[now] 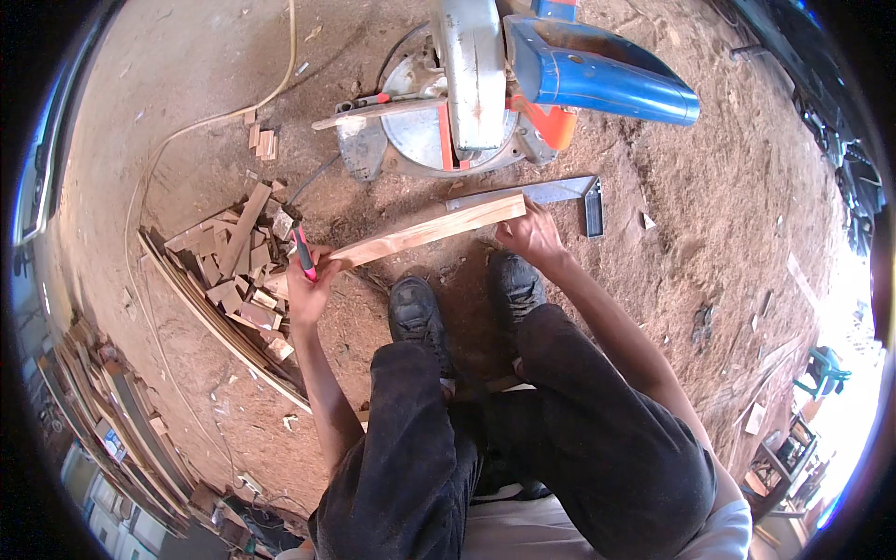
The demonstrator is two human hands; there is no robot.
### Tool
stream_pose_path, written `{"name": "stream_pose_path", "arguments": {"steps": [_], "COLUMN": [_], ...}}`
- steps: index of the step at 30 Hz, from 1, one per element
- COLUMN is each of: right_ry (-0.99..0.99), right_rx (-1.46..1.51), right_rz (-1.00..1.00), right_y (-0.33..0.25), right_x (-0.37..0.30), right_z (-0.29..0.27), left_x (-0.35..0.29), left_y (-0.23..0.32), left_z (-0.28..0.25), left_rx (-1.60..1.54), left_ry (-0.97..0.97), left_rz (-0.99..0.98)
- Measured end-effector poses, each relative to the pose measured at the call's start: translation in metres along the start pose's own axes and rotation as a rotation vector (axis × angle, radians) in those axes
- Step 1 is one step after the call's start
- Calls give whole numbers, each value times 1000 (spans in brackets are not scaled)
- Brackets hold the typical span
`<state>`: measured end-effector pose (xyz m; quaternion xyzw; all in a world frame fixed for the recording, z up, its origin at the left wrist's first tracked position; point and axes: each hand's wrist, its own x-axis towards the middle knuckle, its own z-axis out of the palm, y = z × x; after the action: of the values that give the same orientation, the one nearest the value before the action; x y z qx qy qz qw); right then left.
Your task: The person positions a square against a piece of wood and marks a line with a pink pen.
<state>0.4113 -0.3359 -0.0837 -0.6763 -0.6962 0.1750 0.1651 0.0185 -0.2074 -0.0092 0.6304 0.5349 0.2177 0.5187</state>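
A light wooden board (425,231) spans the space between my two hands, slanting up toward the right above my shoes. My left hand (312,283) grips its left end and also holds a pink and black marker (304,252) upright between the fingers. At the other end, my right hand (530,233) is closed around the board's lower edge. Just beyond that end lies a try square (551,192) on the ground, its metal blade partly hidden by the board and its dark handle to the right.
A miter saw (448,121) with a blue motor housing (602,79) stands ahead on the sawdust-covered ground. Wood offcuts (245,252) are heaped at left beside long strips. A hose (177,133) curves along the left, near stacked planks (121,411). A green stool (823,371) is far right.
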Motion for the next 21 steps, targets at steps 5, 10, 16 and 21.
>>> {"name": "stream_pose_path", "arguments": {"steps": [5,10,16,21], "right_ry": [-156,138,109,86], "right_rx": [-105,-458,-554,-334], "right_rz": [-78,-452,-455,-459], "right_y": [24,-5,5,14], "right_x": [-15,-4,-6,-6], "right_z": [26,4,18,23], "left_x": [7,-1,3,5], "left_y": [3,1,2,-1], "left_z": [9,-3,3,5], "left_rx": [48,12,-43,-163], "left_ry": [-23,-7,-22,-24], "left_rz": [40,-10,-17,-22]}}
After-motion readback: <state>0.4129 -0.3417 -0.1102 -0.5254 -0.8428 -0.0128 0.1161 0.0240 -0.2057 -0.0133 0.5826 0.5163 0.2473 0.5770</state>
